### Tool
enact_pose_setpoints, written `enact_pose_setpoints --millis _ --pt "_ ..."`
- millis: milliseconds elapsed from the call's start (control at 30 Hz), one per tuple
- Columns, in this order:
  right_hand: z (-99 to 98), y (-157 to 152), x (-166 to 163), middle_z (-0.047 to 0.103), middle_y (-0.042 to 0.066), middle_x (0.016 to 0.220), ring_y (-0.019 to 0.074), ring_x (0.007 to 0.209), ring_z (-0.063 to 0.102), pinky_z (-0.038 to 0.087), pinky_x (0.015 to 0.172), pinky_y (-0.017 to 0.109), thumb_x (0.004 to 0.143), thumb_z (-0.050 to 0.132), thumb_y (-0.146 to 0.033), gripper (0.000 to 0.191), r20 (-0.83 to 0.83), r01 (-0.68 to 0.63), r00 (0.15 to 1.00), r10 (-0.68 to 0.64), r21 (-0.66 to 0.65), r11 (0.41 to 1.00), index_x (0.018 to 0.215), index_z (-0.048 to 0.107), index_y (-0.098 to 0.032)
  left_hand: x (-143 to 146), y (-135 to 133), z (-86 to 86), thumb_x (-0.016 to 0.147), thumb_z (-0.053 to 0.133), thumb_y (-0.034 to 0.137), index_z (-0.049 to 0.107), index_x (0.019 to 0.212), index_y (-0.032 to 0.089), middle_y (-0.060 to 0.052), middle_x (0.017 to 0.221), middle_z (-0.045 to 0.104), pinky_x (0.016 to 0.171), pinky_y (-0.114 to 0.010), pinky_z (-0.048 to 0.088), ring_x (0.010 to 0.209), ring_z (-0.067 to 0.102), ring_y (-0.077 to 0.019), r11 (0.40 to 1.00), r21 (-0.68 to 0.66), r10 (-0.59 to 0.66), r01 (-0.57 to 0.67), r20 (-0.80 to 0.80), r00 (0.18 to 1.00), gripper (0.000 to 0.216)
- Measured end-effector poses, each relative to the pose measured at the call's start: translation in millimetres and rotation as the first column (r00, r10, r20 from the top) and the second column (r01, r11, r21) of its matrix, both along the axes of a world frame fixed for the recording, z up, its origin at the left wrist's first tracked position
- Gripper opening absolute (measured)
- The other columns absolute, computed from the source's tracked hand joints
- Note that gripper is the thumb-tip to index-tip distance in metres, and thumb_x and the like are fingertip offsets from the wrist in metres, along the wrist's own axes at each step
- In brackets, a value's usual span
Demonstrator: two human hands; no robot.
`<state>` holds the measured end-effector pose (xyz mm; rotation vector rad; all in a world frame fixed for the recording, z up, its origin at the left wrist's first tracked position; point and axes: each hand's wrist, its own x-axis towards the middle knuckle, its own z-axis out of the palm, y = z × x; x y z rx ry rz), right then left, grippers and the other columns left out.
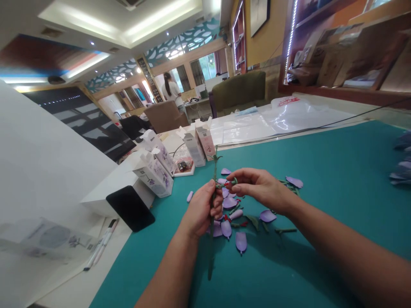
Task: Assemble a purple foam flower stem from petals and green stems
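My left hand [201, 209] grips a long, thin green artificial flower stem [211, 252] upright in its closed fingers. My right hand [260, 186] pinches a small green piece with red on it [230, 183] between finger and thumb, right beside the stem. Lilac foam petals [240, 241] lie scattered on the teal mat [324, 179] under and around both hands, mixed with short green stem pieces [285, 230] and small red bits [227, 217].
Several white flower-kit boxes [153, 175] stand along the mat's far left edge, beside a black phone-like slab [130, 208] and white pens [101, 246]. More lilac petals [401, 171] lie at the right edge. Clear plastic sheeting [276, 122] lies beyond the mat, and a person [171, 87] stands far back.
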<state>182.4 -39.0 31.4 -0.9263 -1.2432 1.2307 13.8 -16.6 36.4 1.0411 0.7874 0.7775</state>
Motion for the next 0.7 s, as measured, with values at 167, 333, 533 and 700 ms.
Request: enact_pose_setpoints --millis 167,333,533,700 --pt "0.2 -0.6 -0.3 0.071 0.001 0.079 0.0165 0.072 0.062 0.049 0.066 0.032 0.064 0.072 -0.027 0.026 0.082 0.077 0.993 -0.084 0.075 0.994 0.089 0.073 -0.021 0.7 -1.9 -0.5 0.081 0.056 0.052 0.047 0.075 0.016 0.009 0.050 0.038 0.036 -0.013 0.028 0.036 0.027 -0.0017 1.000 0.021 -0.007 0.007 -0.005 1.000 0.037" --pt "2.0 -2.4 -1.7 0.073 0.002 0.081 0.0197 0.076 0.065 0.052 0.068 0.034 0.063 0.072 -0.025 0.026 0.128 0.068 0.988 -0.081 0.099 0.993 0.089 0.074 -0.022 0.9 -2.1 -1.8 0.081 0.055 0.053 0.048 0.075 0.016 0.008 0.050 0.038 0.035 -0.013 0.026 0.036 0.026 -0.0019 0.999 0.031 -0.012 0.012 -0.015 1.000 0.038" --pt "1.9 -3.1 0.6 0.074 0.004 0.089 0.0221 0.081 0.067 0.052 0.073 0.036 0.068 0.070 -0.027 0.027 0.303 0.102 0.939 -0.161 0.200 0.974 0.095 0.074 -0.023 1.0 -2.5 -2.5 0.079 0.057 0.054 0.048 0.075 0.017 0.008 0.050 0.038 0.035 -0.014 0.026 0.036 0.027 -0.0023 0.998 0.062 -0.006 0.008 -0.026 1.000 0.038" --pt "3.3 -4.5 4.0 0.074 0.003 0.093 0.0209 0.083 0.067 0.052 0.073 0.032 0.075 0.064 -0.025 0.027 0.519 0.096 0.812 -0.268 0.335 0.937 0.101 0.072 -0.024 2.7 -5.8 -2.4 0.078 0.057 0.055 0.047 0.074 0.017 0.008 0.049 0.039 0.035 -0.015 0.028 0.036 0.029 -0.0026 0.992 0.126 0.014 -0.006 -0.057 0.998 0.039"
